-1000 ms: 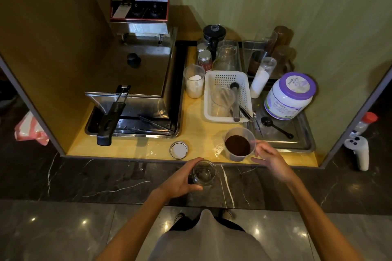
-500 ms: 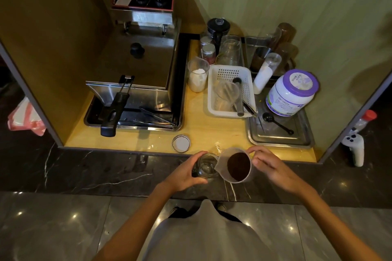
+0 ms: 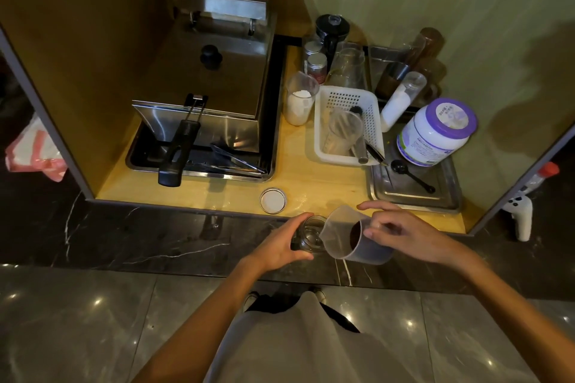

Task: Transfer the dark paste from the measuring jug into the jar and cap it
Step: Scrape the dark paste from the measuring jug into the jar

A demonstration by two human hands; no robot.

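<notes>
Pouring is under way: measuring jug [image 3: 357,239], gripped in right hand [image 3: 401,235], is tipped over jar [image 3: 308,233] clasped by left hand [image 3: 277,247], beyond the table's front edge; a steeper tilt is judged needed.

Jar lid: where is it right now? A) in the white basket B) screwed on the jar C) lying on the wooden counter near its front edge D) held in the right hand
C: the jar lid lies flat on the wooden counter by the front edge, while the left hand holds the open jar.
</notes>
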